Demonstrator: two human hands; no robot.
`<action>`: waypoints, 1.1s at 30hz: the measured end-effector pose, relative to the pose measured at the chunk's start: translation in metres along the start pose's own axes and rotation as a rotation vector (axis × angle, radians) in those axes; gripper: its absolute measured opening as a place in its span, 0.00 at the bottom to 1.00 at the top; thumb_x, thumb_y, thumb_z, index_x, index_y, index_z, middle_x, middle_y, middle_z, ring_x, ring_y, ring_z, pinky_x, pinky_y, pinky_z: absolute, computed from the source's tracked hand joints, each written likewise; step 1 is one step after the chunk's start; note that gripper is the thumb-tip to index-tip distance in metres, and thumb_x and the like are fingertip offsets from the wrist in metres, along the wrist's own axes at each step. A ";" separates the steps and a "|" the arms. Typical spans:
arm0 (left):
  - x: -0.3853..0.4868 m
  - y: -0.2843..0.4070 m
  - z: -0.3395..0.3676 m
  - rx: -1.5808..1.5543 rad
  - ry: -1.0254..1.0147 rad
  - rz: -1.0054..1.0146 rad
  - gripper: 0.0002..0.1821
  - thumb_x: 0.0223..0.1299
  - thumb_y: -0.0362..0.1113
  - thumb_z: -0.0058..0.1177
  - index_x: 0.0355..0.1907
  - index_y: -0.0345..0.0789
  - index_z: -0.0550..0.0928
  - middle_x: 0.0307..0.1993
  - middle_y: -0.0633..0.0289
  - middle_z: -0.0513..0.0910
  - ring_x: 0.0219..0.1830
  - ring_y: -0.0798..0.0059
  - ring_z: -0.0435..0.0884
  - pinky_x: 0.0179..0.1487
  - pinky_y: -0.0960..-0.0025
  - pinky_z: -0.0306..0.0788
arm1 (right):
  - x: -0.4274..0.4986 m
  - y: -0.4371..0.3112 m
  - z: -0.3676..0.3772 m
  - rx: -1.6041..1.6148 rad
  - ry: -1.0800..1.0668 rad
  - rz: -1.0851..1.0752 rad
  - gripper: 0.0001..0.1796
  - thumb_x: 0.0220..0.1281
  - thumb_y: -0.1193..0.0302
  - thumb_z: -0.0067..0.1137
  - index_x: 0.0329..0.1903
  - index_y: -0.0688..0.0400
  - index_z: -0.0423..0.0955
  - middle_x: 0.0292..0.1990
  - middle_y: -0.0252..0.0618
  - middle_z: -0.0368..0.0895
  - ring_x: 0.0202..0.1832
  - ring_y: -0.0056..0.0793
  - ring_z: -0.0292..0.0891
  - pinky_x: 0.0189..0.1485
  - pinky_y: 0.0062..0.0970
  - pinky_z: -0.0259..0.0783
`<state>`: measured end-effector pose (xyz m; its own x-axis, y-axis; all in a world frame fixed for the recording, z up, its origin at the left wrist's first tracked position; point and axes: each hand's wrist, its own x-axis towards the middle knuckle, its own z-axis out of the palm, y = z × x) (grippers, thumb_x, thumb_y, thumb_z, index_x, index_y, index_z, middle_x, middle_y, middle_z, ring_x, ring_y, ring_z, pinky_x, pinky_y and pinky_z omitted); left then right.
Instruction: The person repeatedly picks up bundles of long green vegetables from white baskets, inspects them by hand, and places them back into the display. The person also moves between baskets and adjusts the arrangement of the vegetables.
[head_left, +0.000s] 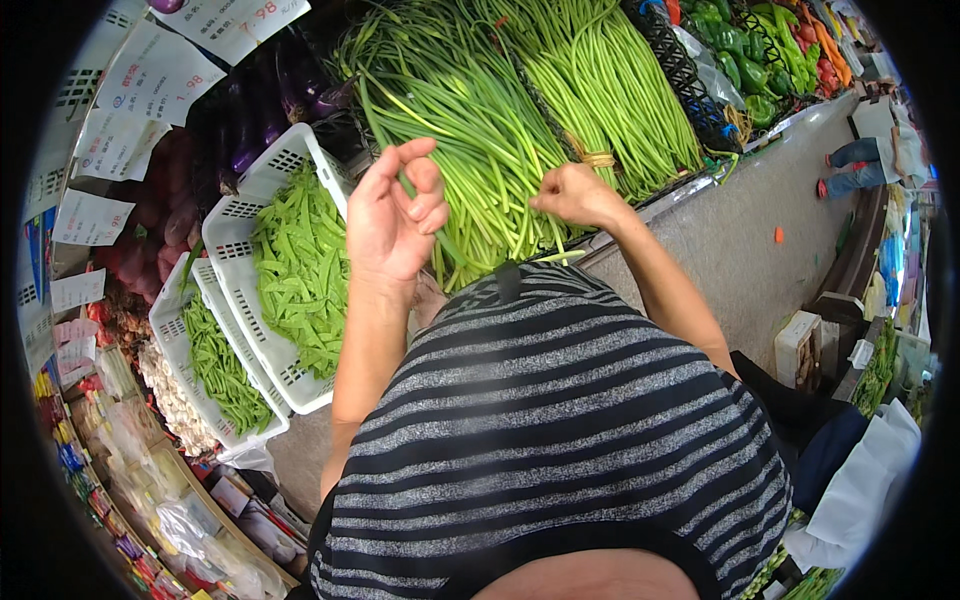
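My left hand (397, 210), palm turned up and fingers curled, has one long green stem (453, 246) running through it. That stem slants from the upper left down towards my striped shirt. Under and beyond it lies a heap of long green stalks (480, 165), pale at their near ends, possibly garlic scapes or flowering chives. Over the right side of this heap hovers my right hand (574, 195), thumb and fingers pinched together; nothing shows between them. Close behind its knuckles, a yellowish band (598, 160) ties a bunch in the neighbouring pile of slender green stalks (611, 90).
White plastic crates hold snow peas (300, 277) and green beans (225, 367) at my left. Eggplants (244, 127), garlic bulbs (172, 390) and price cards (157, 71) lie beyond. Green peppers (750, 75) fill a bin at upper right. A person (874, 161) is in the aisle (739, 240).
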<state>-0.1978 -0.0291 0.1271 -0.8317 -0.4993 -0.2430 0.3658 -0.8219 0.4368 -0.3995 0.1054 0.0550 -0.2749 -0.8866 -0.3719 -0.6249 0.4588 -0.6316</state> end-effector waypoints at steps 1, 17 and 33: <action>0.000 -0.004 0.006 0.017 -0.007 -0.012 0.17 0.66 0.41 0.33 0.41 0.28 0.72 0.23 0.62 0.73 0.16 0.81 0.60 0.18 0.78 0.55 | 0.001 -0.001 0.003 -0.053 -0.031 0.045 0.15 0.47 0.61 0.59 0.25 0.62 0.78 0.27 0.53 0.78 0.31 0.43 0.77 0.40 0.35 0.71; 0.027 -0.014 -0.001 0.138 0.053 -0.147 0.19 0.66 0.40 0.31 0.43 0.25 0.71 0.35 0.51 0.78 0.35 0.65 0.77 0.41 0.67 0.72 | 0.024 -0.090 -0.044 1.046 -0.033 -0.203 0.10 0.51 0.72 0.60 0.20 0.63 0.73 0.14 0.29 0.71 0.10 0.11 0.57 0.11 0.13 0.51; 0.064 -0.008 -0.002 0.283 0.073 -0.043 0.06 0.60 0.27 0.43 0.37 0.28 0.73 0.26 0.59 0.76 0.29 0.69 0.76 0.36 0.69 0.72 | 0.028 -0.048 -0.019 1.148 0.054 -0.086 0.10 0.59 0.66 0.54 0.30 0.61 0.74 0.23 0.33 0.76 0.20 0.17 0.70 0.21 0.14 0.66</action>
<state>-0.2527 -0.0551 0.1060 -0.8077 -0.4926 -0.3240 0.1913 -0.7388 0.6462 -0.3916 0.0573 0.0877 -0.3115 -0.9062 -0.2858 0.3826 0.1557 -0.9107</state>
